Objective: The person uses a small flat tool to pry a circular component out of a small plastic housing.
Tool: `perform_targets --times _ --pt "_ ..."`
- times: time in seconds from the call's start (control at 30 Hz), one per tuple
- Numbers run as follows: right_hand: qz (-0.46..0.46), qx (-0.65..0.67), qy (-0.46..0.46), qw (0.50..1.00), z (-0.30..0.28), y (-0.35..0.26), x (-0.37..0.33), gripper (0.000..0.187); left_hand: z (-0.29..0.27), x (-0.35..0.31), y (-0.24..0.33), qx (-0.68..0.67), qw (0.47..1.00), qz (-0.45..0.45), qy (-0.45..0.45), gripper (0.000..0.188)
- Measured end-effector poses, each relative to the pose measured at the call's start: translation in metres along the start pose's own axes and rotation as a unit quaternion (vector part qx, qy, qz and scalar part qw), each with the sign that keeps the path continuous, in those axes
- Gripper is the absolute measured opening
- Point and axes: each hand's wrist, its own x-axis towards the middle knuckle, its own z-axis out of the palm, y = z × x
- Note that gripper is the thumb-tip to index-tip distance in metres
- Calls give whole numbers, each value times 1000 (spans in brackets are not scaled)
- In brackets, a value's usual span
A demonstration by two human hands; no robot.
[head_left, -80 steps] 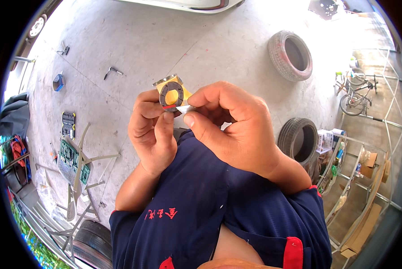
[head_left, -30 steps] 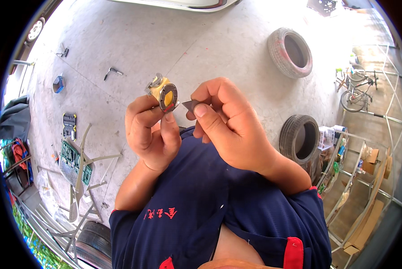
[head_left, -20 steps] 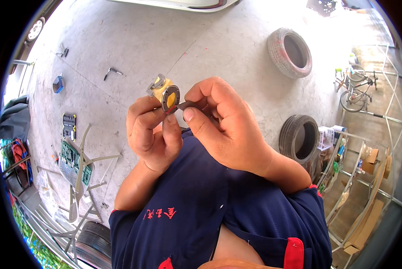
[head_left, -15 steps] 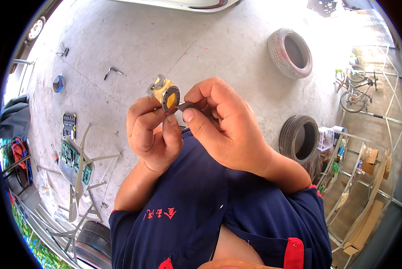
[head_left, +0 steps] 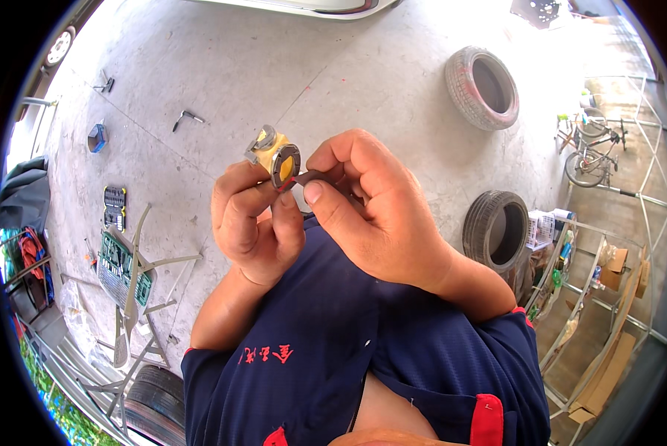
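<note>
In front of my chest, my left hand (head_left: pixel 248 212) is closed around a small yellow fitting (head_left: pixel 272 151) with a grey metal clip on top. A dark round rim with a yellow centre faces toward my right hand. My right hand (head_left: pixel 374 208) pinches a dark thin strip (head_left: pixel 315 176) between thumb and forefinger. The strip's pale tip meets the lower edge of the round rim, beside a small red line. My fingers hide the rest of the strip and the underside of the fitting.
Two tyres (head_left: pixel 482 88) lie on the concrete floor at the right. At the left are an open green tool case (head_left: pixel 125 267) on a chair, a black bit set (head_left: pixel 115 208), a blue box (head_left: pixel 97 138) and a small black-and-silver tool (head_left: pixel 188 119). Metal racks (head_left: pixel 608 297) stand far right.
The yellow fitting has shifted very slightly to the right and turned a little in my left hand. My right hand keeps its pinch on the dark strip, nearly still.
</note>
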Motion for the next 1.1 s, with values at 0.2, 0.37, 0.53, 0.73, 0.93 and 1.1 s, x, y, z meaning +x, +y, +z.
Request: perform_targets --times 0.2,0.37,0.53,0.73,0.93,1.1 --pt "9 -51 3 999 1 -5 3 18 2 1 1 12 1000 26 1 15" --pt "10 -102 18 995 -1 -7 6 18 8 1 -6 25 995 98 22 20" --pt "-83 -93 0 992 -4 -8 1 19 1 2 0 29 999 -4 -14 21" --pt "-30 -120 12 992 -33 7 2 19 3 1 -9 -338 854 -393 46 11" --pt "-6 -175 21 984 -41 42 9 9 5 7 -12 -482 704 -522 14 15" --pt "64 -83 -4 994 -34 20 13 5 11 12 1 -508 674 -536 -5 15"
